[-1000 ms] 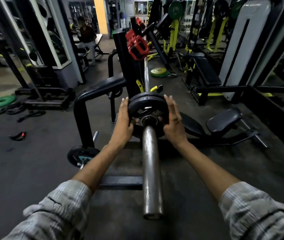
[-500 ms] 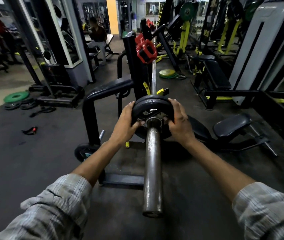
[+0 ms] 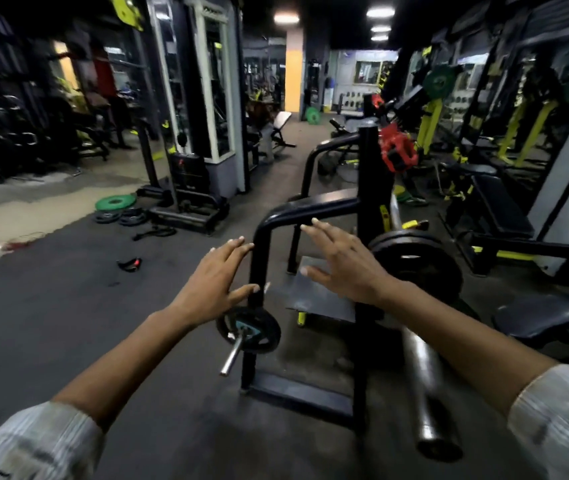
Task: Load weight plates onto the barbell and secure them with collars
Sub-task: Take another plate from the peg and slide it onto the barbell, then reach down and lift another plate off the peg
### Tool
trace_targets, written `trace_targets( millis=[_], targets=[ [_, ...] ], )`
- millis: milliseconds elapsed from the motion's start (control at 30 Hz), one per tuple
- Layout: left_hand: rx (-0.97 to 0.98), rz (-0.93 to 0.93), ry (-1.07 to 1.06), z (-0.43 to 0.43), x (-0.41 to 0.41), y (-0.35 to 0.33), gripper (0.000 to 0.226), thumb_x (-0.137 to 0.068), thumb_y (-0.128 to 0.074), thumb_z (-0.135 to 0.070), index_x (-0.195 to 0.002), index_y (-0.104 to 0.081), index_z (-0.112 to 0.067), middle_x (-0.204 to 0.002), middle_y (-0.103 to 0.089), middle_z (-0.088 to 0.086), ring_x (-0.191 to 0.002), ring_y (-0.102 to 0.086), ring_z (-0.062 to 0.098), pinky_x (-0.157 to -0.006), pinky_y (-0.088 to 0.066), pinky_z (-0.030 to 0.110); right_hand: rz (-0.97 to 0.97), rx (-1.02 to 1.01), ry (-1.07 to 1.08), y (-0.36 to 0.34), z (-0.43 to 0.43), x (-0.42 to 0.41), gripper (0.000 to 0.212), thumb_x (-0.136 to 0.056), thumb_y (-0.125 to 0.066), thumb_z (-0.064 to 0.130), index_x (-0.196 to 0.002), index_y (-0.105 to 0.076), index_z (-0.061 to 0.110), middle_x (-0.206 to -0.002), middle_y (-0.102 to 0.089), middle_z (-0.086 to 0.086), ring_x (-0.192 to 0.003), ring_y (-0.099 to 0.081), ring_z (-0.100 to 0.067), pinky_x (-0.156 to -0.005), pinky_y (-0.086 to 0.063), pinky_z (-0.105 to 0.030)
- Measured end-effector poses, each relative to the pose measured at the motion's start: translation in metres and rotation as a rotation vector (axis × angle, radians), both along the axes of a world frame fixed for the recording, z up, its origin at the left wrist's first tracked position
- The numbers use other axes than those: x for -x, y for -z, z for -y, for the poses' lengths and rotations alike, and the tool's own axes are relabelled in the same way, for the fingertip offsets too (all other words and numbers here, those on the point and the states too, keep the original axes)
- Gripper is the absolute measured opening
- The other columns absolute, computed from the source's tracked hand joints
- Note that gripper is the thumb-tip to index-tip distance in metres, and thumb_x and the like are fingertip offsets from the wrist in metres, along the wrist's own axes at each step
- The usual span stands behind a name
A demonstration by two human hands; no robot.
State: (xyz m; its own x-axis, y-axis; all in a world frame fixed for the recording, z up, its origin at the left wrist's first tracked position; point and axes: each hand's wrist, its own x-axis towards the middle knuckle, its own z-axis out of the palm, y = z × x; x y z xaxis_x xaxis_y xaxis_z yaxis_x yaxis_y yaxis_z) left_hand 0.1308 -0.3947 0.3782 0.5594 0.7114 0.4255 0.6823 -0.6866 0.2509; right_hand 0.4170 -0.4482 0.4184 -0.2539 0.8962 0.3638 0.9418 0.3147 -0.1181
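Plate [image 3: 414,268] on barbell [image 3: 421,375], right of both hands [image 3: 213,282] [image 3: 343,266].

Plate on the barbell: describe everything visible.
The plate is black, round, metal or rubber, with a raised rim and a slot in its face. It stands upright on the steel sleeve, at its far end by the rack. Nothing locks it on. The open right hand is beside it, not gripping.

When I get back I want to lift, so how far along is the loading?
Done: one black plate sits on the barbell sleeve. In hand: nothing; left hand and right hand are open, clear of the plate. Left: no collar shows on the sleeve outside the plate; the red collars are up at the rack upright.
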Motion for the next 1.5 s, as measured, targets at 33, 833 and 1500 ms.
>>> trace_targets(
  millis=[33, 833, 1500],
  targets=[
    [0.007, -0.018, -0.02, -0.001, 0.027, 0.003, 0.083, -0.092, -0.066, -0.053, -0.159, -0.031, -0.02, -0.167, -0.029, 0.007, -0.155, -0.026, 0.024, -0.125, -0.024, 0.052, 0.023, 0.029, -0.006, 0.005, -0.004, 0.023, 0.084, -0.092, -0.061, 0.058, -0.161, -0.028, 0.023, -0.169, -0.028, -0.01, -0.156, -0.03, -0.031, -0.123, -0.032, -0.051],
    [0.307, -0.284, -0.083, -0.19, 0.324, 0.167, 0.093, -0.087, -0.062, -0.067, -0.16, -0.029, -0.018, -0.165, -0.032, 0.004, -0.155, -0.026, 0.022, -0.129, -0.015, 0.041, 0.076, 0.428, -0.056, 0.198, -0.211, 0.296, 0.093, -0.085, -0.045, 0.078, -0.16, -0.029, 0.026, -0.171, -0.025, -0.005, -0.156, -0.027, -0.028, -0.125, -0.028, -0.049],
    [0.444, -0.265, -0.025, -0.765, 0.315, 0.203, 0.101, -0.078, -0.041, -0.081, -0.158, -0.032, -0.02, -0.165, -0.034, 0.003, -0.155, -0.026, 0.022, -0.128, -0.015, 0.041, 0.05, 0.543, 0.098, 0.224, -0.744, 0.297, 0.088, -0.088, -0.049, 0.074, -0.159, -0.031, 0.025, -0.17, -0.026, -0.006, -0.156, -0.028, -0.027, -0.124, -0.027, -0.045]
  ],
)
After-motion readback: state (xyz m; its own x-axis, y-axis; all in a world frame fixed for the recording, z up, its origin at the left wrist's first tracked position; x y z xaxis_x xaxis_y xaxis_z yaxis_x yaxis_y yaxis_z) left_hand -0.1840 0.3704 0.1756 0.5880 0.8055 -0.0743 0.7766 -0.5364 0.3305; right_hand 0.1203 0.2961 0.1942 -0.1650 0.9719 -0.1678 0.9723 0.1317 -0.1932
